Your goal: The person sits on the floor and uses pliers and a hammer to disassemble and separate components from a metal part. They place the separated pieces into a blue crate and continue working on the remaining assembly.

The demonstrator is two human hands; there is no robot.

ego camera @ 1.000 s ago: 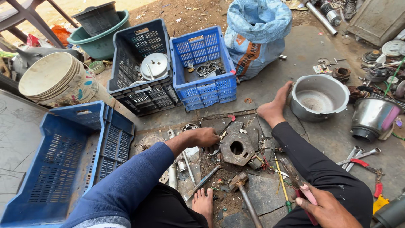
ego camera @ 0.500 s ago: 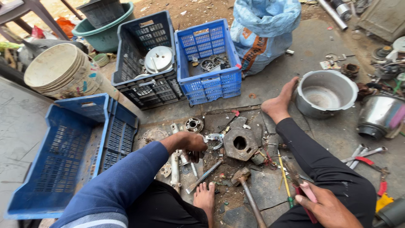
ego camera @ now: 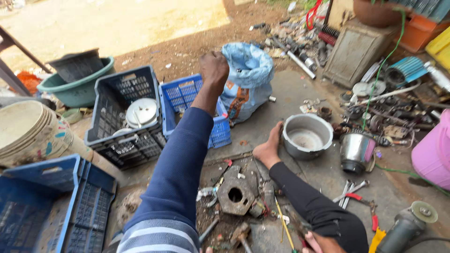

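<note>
My left hand is a closed fist at the end of my outstretched blue-sleeved arm. It is raised above the small blue crate, right beside the blue sack. I see only the back of the fist, so anything inside it is hidden. Just the edge of my right hand shows at the bottom of the view, by my black-trousered leg. My bare foot rests against a metal pot. A square metal plate with a round hole lies among small parts in front of me.
A dark crate holding metal lids stands left of the small blue one. A large blue crate, stacked buckets and a green tub are further left. A steel jar, wrenches, a grinder and a pink container are on the right.
My left hand has left the parts on the ground and risen forward as a fist over the small blue crate. The view has tilted up and away from my lap.
</note>
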